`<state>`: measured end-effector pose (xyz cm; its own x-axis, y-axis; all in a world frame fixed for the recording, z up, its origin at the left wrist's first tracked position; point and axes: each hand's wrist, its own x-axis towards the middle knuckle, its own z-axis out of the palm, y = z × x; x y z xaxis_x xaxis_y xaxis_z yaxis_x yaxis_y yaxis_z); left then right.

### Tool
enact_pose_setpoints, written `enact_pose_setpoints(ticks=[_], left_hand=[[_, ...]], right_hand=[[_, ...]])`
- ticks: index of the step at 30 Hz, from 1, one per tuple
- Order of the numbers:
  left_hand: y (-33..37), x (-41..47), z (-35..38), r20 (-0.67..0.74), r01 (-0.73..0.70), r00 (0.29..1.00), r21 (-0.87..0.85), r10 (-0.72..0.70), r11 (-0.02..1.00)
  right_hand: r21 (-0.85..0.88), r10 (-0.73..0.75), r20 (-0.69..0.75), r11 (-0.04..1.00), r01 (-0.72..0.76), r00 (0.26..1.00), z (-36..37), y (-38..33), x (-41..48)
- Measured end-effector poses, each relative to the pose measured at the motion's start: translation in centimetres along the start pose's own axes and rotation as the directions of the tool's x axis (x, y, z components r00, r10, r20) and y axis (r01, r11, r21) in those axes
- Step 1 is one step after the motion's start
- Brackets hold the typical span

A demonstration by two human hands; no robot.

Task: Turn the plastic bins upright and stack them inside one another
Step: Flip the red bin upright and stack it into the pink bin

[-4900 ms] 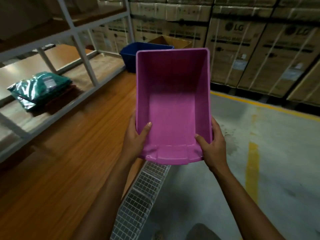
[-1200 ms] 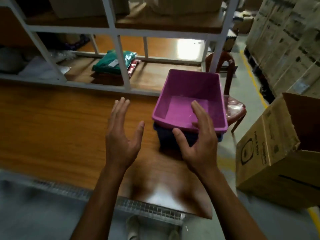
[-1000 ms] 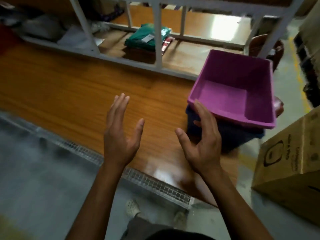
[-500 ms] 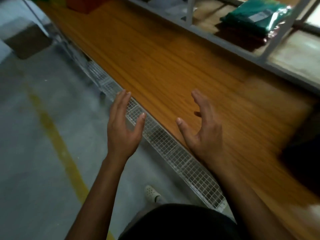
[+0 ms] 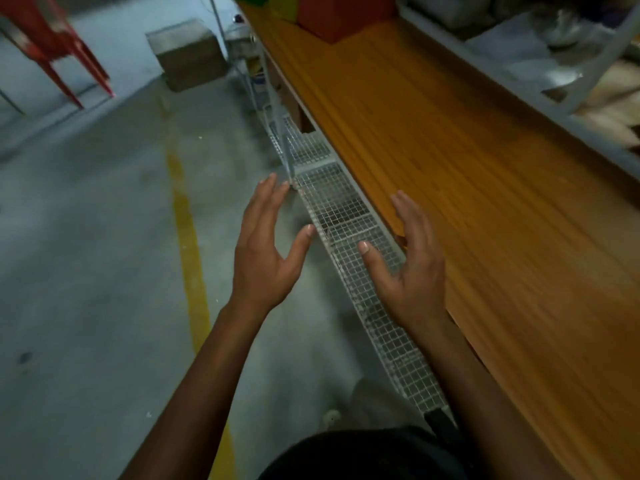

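Overhead, the head camera is looking down along a concrete floor (image 5: 86,271) that is taking up the left half of the view, a yellow painted line (image 5: 188,244) running up it. Stretching along the right is a long wooden bench top (image 5: 485,202), with a white wire mesh tray (image 5: 353,244) hanging along its near edge and a white shelf frame (image 5: 519,84) behind it. At the far end of the bench, an orange bin (image 5: 343,15) is sitting with what may be yellow and green ones beside it, cropped and blurred; whether they are upright cannot be told. A cardboard box (image 5: 188,53) and red chair legs (image 5: 59,53) are standing on the floor beyond. Both arms are reaching forward. The left hand (image 5: 265,258) and right hand (image 5: 408,268) are hovering over the mesh tray, fingers spread apart, palms facing each other, holding nothing — seemingly readied at bin width for the next pickup.
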<state>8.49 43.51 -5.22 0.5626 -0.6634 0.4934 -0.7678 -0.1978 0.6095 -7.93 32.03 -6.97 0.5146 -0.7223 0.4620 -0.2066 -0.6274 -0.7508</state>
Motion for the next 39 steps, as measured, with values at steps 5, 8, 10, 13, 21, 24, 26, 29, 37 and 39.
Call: enact_pose_setpoints(ticks=[5, 8, 10, 13, 21, 24, 26, 29, 37, 39], left_hand=[[-4.6, 4.5, -0.5, -0.041, 0.06, 0.997, 0.024, -0.059, 0.998], [-7.8, 8.3, -0.5, -0.058, 0.077, 0.995, 0.032, -0.075, 0.997], [-10.0, 11.4, -0.5, -0.074, 0.092, 0.993, 0.038, -0.089, 0.995], [-13.0, 16.6, -0.4, -0.087, 0.111, 0.991, 0.057, -0.106, 0.992], [-19.7, 30.0, 0.4, -0.075, 0.066, 0.995, 0.105, -0.058, 0.992], [-21.9, 33.2, 1.3, -0.065, 0.061, 0.996, 0.08, -0.056, 0.995], [-23.8, 35.4, 2.0, -0.055, 0.057, 0.997, 0.061, -0.054, 0.996], [-27.1, 39.0, 3.2, -0.042, 0.043, 0.998, 0.023, -0.042, 0.999], [-37.3, 52.5, 5.6, 0.014, -0.058, 0.998, -0.059, 0.059, 0.997], [-39.1, 56.4, 5.9, 0.052, -0.084, 0.995, -0.082, 0.088, 0.993]], right_hand=[[0.032, -0.031, 0.065, 0.999, 0.029, 0.997, 5.3, 0.1, 6.1], [0.043, -0.058, 0.069, 0.998, 0.055, 0.996, 8.7, 0.4, 10.5], [0.058, -0.072, 0.061, 0.996, 0.068, 0.996, 11.0, 0.8, 13.7], [0.095, -0.071, 0.055, 0.993, 0.066, 0.996, 14.4, 1.4, 18.8], [0.102, -0.086, 0.035, 0.991, 0.082, 0.996, 21.8, 2.3, 31.7], [0.087, -0.09, 0.037, 0.992, 0.087, 0.995, 24.0, 3.0, 35.2], [0.071, -0.094, 0.038, 0.993, 0.091, 0.995, 25.7, 3.5, 37.3], [0.051, -0.068, 0.047, 0.997, 0.066, 0.997, 28.4, 4.6, 40.5], [-0.024, 0.025, -0.068, 0.999, -0.027, 0.997, 37.1, 6.4, 50.4], [-0.033, 0.057, -0.12, 0.998, -0.061, 0.991, 38.9, 6.5, 52.7]])
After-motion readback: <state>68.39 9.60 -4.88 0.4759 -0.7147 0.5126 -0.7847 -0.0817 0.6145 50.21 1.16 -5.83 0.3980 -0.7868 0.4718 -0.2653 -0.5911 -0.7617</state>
